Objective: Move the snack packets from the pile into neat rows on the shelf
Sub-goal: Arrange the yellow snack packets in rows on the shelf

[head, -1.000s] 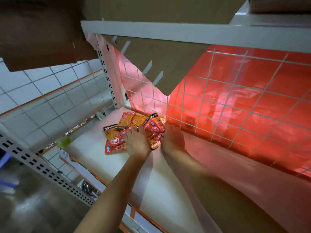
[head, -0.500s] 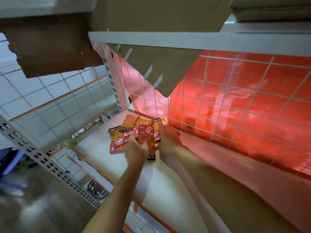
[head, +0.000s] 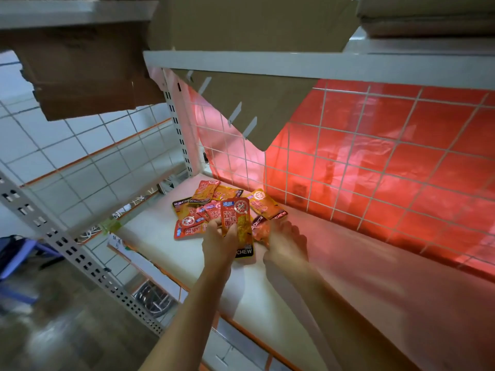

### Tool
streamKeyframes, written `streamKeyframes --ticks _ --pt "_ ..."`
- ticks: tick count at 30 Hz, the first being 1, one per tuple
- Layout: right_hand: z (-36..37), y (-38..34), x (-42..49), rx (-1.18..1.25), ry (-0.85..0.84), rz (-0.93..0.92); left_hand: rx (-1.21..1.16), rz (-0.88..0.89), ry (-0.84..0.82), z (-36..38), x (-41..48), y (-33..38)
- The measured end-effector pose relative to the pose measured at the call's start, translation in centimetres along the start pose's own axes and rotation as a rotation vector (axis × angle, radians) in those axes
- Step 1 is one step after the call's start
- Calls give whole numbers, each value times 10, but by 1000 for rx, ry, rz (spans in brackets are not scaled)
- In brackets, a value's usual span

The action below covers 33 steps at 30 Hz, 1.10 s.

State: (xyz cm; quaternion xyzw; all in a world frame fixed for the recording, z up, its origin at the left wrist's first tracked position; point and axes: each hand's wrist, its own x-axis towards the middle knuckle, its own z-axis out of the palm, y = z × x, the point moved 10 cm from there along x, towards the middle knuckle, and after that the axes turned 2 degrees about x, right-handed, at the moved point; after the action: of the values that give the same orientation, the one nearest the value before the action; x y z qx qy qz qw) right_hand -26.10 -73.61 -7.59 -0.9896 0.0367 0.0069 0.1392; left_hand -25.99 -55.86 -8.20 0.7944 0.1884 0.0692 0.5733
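A person's left hand (head: 218, 245) grips a single red-and-orange snack packet (head: 235, 218), thumb laid across its face and fingers curled behind it. The packet stands nearly upright at the near edge of the pile (head: 199, 210), its black printed band at the bottom. The pile itself, a loose heap of overlapping red, orange and yellow packets lying at all angles, sits on the white shelf (head: 267, 295).

The right hand (head: 285, 243) is at the pile's near right edge, fingertips against an orange packet (head: 260, 232) that lies just beside the held one. Blur hides the fingers, so it cannot be told whether this hand has closed on that packet or only touches it. A yellow packet (head: 263, 203) lies face up at the right of the pile.

Behind the pile rises a white wire grid (head: 288, 167) backed by a glossy red sheet (head: 401, 129). A corner of brown cardboard (head: 254, 103) hangs down above the pile from the upper shelf. Left of the pile stands a perforated metal post (head: 178, 129), with a second wire grid (head: 80, 156) and white wall tiles beyond it.
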Motion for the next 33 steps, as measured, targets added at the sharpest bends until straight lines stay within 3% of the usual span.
streamKeyframes --ticks 3,6,11,13,19,24,28,33 --pt "-15 15 -17 -141 51 -61 16 40 -40 16 -11 13" --pt "-28 41 -35 -108 97 -89 17 91 -105 38 -28 31" --pt "-79 119 -84 418 511 2 -40 79 -271 85 -63 46" --pt "-90 151 -107 573 574 78 -58 69 -359 109 -81 49" --pt "-123 226 -171 583 651 253 -131 7 -621 184 -153 62" --pt "-153 272 -222 574 755 223 -164 -65 -796 241 -222 77" --pt "-173 310 -262 512 792 207 -165 -17 -918 276 -289 97" --pt "-191 360 -305 845 805 97 -148 46 -1014 304 -377 120"
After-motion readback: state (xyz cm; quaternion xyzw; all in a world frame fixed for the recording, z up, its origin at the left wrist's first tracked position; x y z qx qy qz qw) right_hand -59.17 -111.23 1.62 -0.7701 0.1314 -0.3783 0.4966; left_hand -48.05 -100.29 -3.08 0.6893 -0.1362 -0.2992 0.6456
